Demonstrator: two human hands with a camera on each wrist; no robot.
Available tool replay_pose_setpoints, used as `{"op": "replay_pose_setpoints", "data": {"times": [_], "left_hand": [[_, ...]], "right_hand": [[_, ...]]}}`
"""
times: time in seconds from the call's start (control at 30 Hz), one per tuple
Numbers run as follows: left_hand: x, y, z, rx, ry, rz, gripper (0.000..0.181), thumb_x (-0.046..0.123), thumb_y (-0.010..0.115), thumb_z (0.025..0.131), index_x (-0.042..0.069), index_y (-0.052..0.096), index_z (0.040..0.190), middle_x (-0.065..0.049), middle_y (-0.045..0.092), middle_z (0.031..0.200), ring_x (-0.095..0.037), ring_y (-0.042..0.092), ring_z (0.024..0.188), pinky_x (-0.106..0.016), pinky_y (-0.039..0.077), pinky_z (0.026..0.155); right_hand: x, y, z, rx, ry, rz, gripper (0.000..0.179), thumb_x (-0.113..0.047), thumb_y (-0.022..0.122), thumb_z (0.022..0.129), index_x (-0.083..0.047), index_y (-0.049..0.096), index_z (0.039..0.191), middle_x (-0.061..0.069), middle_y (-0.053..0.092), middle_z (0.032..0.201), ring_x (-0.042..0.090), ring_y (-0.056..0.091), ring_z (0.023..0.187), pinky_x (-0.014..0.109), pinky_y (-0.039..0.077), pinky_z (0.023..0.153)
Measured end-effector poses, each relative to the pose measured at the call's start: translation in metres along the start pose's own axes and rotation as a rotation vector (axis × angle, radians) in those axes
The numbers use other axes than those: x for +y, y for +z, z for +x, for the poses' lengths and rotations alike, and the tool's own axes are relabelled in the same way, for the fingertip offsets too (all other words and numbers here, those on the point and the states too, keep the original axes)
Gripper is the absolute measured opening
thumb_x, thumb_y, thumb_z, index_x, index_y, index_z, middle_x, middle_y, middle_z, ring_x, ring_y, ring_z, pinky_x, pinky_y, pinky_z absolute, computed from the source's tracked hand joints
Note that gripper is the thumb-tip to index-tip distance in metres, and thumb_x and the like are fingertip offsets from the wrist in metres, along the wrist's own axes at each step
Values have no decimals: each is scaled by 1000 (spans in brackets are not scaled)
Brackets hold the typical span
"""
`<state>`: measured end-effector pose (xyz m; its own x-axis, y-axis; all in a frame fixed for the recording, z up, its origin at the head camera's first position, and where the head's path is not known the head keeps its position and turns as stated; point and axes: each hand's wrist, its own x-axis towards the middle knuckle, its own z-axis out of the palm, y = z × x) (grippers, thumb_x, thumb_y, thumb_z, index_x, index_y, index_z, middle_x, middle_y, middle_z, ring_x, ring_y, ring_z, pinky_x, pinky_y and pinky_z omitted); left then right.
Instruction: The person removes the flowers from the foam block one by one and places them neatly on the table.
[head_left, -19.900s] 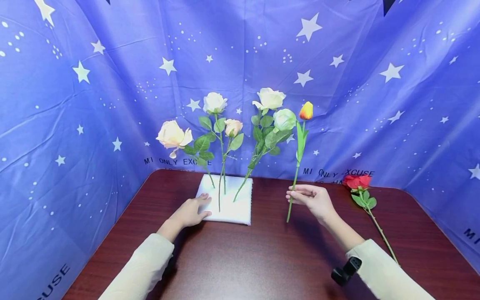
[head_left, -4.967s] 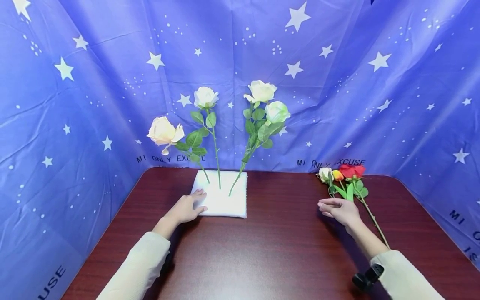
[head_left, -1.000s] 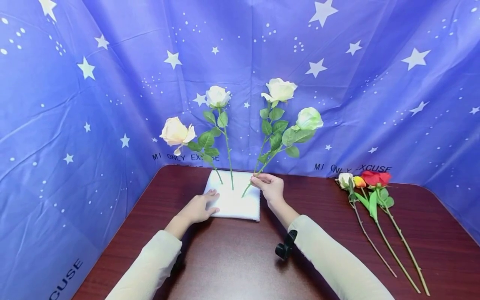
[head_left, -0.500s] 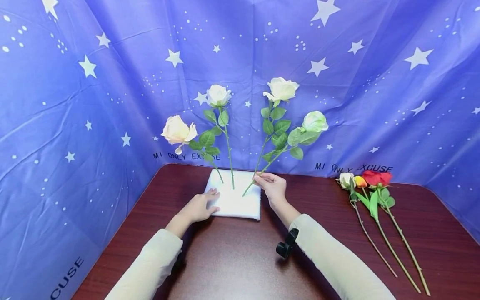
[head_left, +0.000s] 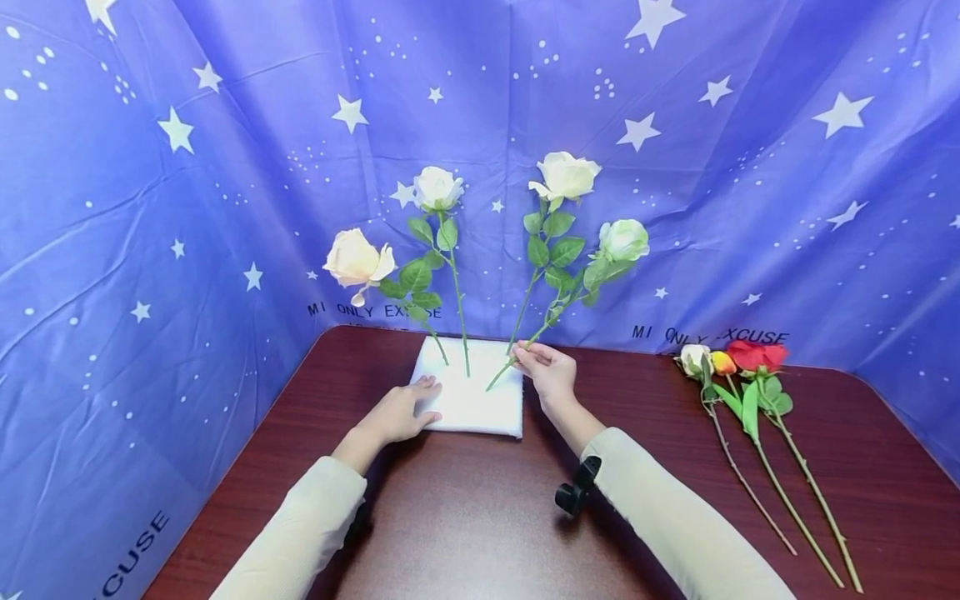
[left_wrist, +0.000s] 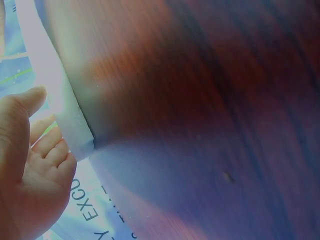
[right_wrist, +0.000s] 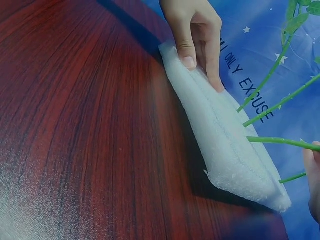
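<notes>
My left hand (head_left: 393, 414) rests on the left part of a white foam block (head_left: 474, 410), fingers and thumb spread over its top. With the thumb and fingers of my right hand (head_left: 552, 379), I pinch the lower stem of a pale green rose (head_left: 624, 240), which leans to the right. Its stem end meets the foam. Three other roses stand in the block: a peach one (head_left: 356, 257) tilted left, a white one (head_left: 438, 189) almost upright, and a cream one (head_left: 567, 177) leaning slightly right. In the right wrist view, green stems (right_wrist: 280, 141) rise from the foam.
On the right side of the dark red table (head_left: 465, 517) lie a small pale rose (head_left: 694, 360), an orange-yellow tulip (head_left: 722, 362) and a red rose (head_left: 757, 357), stems toward the front. A blue star-print curtain (head_left: 495, 100) surrounds the table's back and sides.
The tulip and a pale rose from the foam now lie beside the red rose. My right hand came from there to the pale green rose, which now leans farther right. My left hand stays on the foam.
</notes>
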<state>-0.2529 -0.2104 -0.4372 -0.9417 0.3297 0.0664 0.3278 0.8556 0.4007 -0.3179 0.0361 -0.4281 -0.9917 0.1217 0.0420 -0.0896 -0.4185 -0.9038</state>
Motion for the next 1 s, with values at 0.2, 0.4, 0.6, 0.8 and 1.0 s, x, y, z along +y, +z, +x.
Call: {"op": "replay_pose_setpoints", "data": {"times": [0.2, 0.4, 0.6, 0.8, 1.0], "left_hand": [[-1, 0, 0, 1, -3, 1, 54, 26, 66, 90, 3, 53, 136, -14, 47, 147, -28, 41, 141, -43, 34, 117], [0, 0, 1, -3, -9, -3, 54, 27, 67, 90, 3, 53, 136, -14, 47, 147, -28, 41, 141, -43, 33, 117], [0, 0, 0, 3, 3, -4, 53, 26, 66, 90, 2, 53, 136, -15, 47, 147, -28, 41, 140, -43, 34, 117], [0, 0, 0, 4, 11, -9, 53, 25, 66, 90, 2, 53, 136, -16, 48, 146, -29, 41, 140, -43, 34, 116], [0, 0, 1, 3, 2, -10, 53, 25, 66, 90, 2, 53, 136, -15, 47, 147, -29, 41, 140, -43, 34, 117]], "right_hand": [[0, -1, 1, -5, 1, -11, 25, 18, 60, 83, 24, 59, 107, -4, 72, 68, 6, 72, 68, 24, 61, 67], [0, -2, 1, -3, 15, -20, 31, 17, 58, 85, 26, 55, 114, -7, 72, 68, 4, 71, 69, 23, 61, 69], [1, -4, 1, -2, 17, -1, 32, 17, 60, 84, 26, 55, 114, -5, 73, 69, 7, 72, 69, 24, 61, 69], [0, -3, 1, 9, -9, 45, 27, 19, 62, 81, 22, 62, 107, -4, 73, 67, 8, 72, 67, 24, 61, 66], [-1, -3, 3, 20, -31, 53, 20, 20, 63, 79, 3, 70, 87, -5, 73, 67, 8, 72, 65, 24, 61, 64]]}}
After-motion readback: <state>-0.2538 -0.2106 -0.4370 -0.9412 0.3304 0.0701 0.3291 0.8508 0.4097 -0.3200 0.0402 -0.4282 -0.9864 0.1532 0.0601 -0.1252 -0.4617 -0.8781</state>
